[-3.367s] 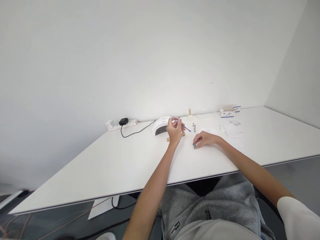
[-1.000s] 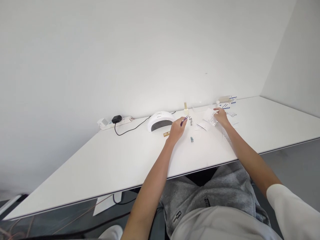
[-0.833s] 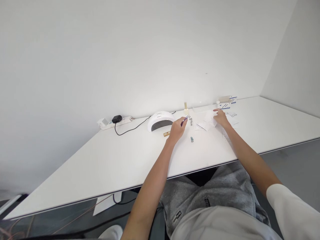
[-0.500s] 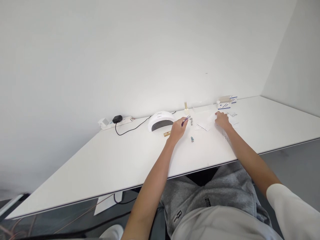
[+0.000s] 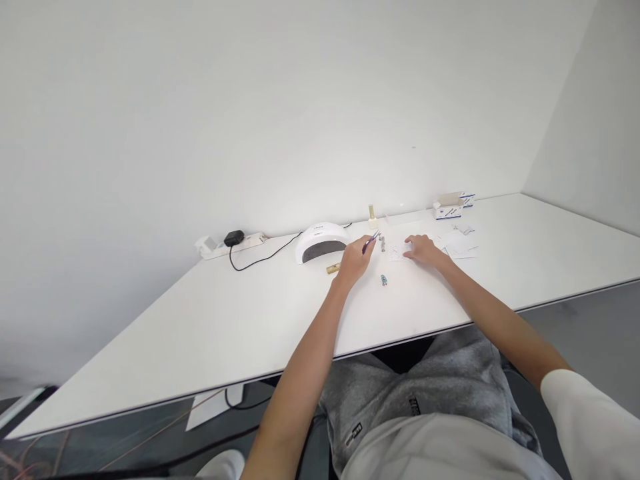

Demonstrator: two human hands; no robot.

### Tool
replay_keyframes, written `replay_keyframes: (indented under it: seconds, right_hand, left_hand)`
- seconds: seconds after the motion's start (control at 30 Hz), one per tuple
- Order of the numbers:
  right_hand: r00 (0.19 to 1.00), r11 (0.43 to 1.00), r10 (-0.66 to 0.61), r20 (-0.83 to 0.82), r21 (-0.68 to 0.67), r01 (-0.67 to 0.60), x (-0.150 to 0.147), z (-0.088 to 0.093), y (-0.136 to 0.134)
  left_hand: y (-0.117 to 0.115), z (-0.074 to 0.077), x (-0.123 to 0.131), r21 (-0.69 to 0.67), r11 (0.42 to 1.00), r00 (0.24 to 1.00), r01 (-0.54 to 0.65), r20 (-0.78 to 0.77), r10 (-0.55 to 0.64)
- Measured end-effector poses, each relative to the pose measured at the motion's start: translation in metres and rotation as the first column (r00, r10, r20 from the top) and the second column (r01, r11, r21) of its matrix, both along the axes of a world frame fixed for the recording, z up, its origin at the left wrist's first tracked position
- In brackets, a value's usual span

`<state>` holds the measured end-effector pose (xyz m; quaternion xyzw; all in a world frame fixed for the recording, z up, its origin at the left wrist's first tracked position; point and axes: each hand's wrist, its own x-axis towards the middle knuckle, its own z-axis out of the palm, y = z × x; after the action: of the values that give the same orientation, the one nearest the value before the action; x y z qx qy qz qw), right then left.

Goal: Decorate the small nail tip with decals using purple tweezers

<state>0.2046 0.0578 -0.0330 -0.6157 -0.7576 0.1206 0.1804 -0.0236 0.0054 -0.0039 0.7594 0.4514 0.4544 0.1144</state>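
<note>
My left hand [image 5: 354,261] is closed around a pair of purple tweezers [image 5: 369,244], whose tips point up and to the right. Just past the tips lies a small cluster of silvery pieces [image 5: 383,244]. A blue-green decorated piece [image 5: 384,280] rests nearer to me. My right hand [image 5: 423,251] has its thumb and fingers curled at the right side of a white sheet [image 5: 397,252] with small marks on it; the fingers partly cover the sheet. More white sheets [image 5: 463,251] lie spread to the right of this hand.
A white dome-shaped nail lamp [image 5: 323,241] stands left of my left hand, a gold-coloured bar [image 5: 333,268] before it. Behind are a bottle with a gold cap [image 5: 372,217] and small white boxes [image 5: 449,208]. A power strip [image 5: 215,251] with a black adapter [image 5: 233,238] sits far left.
My right hand has moved left and slightly nearer, from the sheets at the right to the marked sheet. The loose sheets have shifted. My left hand with the tweezers has barely moved.
</note>
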Motion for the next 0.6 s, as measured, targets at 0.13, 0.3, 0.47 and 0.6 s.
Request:
replay_keyframes:
  seconds: [0.13,0.3,0.47,0.6]
  right_hand:
    - [0.999,0.998,0.044,0.023,-0.055,-0.043,-0.003,0.003,-0.003]
    - [0.990,0.991,0.069,0.124,-0.122,-0.053,-0.005,0.010,-0.010]
    - [0.996,0.991,0.020,0.082,-0.131,-0.009,-0.009,0.011,-0.014]
    - [0.999,0.991,-0.048,-0.002,-0.127,0.048,-0.006,0.013,-0.011]
  left_hand:
    - [0.000,0.000,0.000,-0.014,1.000,1.000,-0.001,-0.017,0.001]
    - [-0.001,0.001,-0.001,-0.043,0.999,0.998,-0.022,-0.058,0.020]
    - [-0.002,0.002,0.000,-0.042,0.999,0.998,-0.026,-0.060,0.023]
    - [-0.002,0.002,0.000,-0.033,0.999,0.998,-0.022,-0.066,0.020]
